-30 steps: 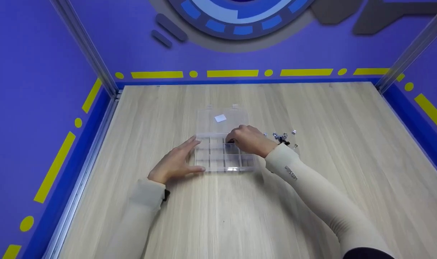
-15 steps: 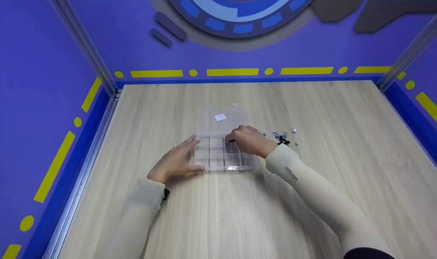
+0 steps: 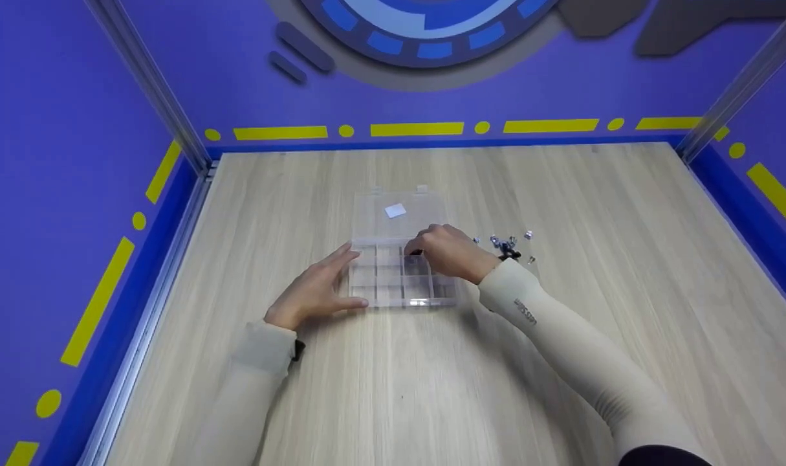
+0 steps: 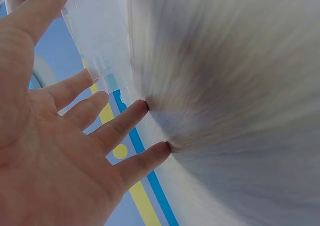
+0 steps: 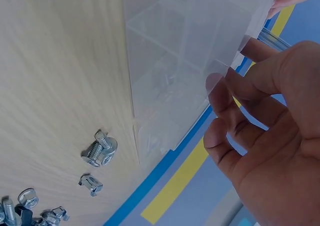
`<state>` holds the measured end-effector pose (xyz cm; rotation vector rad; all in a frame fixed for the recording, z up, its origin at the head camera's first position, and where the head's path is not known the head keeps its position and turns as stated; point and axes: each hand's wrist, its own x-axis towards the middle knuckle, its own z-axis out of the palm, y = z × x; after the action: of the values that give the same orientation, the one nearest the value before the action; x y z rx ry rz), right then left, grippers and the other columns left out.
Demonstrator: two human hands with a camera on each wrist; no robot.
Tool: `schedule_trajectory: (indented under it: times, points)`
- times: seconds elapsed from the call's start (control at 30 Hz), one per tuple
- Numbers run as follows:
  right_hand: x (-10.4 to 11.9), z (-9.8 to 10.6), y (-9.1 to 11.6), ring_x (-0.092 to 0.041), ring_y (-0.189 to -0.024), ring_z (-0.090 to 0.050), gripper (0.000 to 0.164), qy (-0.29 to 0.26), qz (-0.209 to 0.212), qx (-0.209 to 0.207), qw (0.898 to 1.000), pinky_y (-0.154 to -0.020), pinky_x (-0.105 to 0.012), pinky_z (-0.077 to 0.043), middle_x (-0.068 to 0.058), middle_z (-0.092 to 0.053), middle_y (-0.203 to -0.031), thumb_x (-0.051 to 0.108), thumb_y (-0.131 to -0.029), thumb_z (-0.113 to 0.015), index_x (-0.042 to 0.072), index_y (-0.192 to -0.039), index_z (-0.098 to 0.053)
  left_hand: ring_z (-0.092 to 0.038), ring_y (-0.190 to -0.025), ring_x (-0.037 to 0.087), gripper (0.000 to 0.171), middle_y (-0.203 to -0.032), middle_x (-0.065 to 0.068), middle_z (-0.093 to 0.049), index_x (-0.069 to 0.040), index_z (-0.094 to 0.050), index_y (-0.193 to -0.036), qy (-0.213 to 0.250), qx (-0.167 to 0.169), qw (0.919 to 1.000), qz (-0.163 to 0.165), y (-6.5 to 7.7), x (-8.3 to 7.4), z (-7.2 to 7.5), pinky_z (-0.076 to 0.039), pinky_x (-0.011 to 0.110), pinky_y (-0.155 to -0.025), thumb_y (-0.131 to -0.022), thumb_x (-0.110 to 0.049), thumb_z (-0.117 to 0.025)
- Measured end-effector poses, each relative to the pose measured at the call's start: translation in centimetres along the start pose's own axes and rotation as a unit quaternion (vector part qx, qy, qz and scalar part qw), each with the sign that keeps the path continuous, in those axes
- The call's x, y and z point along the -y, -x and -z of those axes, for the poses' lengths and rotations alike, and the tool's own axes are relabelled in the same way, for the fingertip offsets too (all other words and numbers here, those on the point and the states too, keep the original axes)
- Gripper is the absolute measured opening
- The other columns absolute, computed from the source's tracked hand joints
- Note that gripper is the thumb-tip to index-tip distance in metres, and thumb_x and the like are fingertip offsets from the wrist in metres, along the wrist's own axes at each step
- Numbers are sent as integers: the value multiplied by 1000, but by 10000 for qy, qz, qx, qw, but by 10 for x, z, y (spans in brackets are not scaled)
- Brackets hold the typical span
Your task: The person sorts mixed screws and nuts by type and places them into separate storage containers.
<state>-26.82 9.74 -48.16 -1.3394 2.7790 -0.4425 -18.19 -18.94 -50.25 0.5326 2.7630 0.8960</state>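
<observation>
A clear plastic compartment box (image 3: 390, 302) lies on the wooden table with its lid (image 3: 425, 217) folded back. My left hand (image 3: 315, 291) spreads along the box's left side, thumb at the near corner. In the left wrist view, the extended fingers (image 4: 122, 128) reach down to the tabletop beside the clear plastic. My right hand (image 3: 451, 251) dips into a back compartment right of the middle, its fingers bent. Something dark shows under those fingertips in the head view, too small to tell whether it is a held piece or shadow. In the right wrist view, the box wall hides the fingertips.
Several loose metal bolts and clip nuts (image 3: 496, 242) lie to the right of the box, some black. Closer up, two flanged bolts (image 5: 104, 145) and a clip nut (image 5: 91, 183) rest beside the box. A white label (image 3: 395, 211) is on the lid. Blue-purple panels surround the table.
</observation>
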Motion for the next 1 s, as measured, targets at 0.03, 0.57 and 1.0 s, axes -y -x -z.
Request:
schedule_trajectory:
  times: [0.03, 0.57, 1.0]
  points:
    - [0, 0, 0, -24, -101, -73, 43, -11, 16, -24, 10000, -89, -39, -59, -6, -77, -110, -18, -92, -54, 10, -112, -81, -28, -153, 31, 98, -170, 7, -21, -13, -38, -159, -16, 1, 10000, -4, 0, 0, 0, -28, 51, -122, -82, -52, -84]
    - [-38, 23, 42, -31, -103, -72, 36, 31, -173, -1210, 9925, -85, -44, -60, -12, -75, -113, -15, -90, -57, 4, -113, -78, -28, -153, 31, 98, -170, 5, -21, -13, -37, -160, -133, 71, 9999, 44, 1, -1, 2, -28, 52, -121, -83, -53, -82]
    - [-84, 35, 109, -34, -111, -66, 26, -69, -1083, -1051, 9885, -94, -51, -55, -14, -71, -118, -3, -95, -66, 4, -118, -75, -25, -154, 31, 98, -171, 8, -19, -11, -34, -161, -158, 130, 9998, 26, -1, -2, 2, -26, 51, -122, -86, -53, -80]
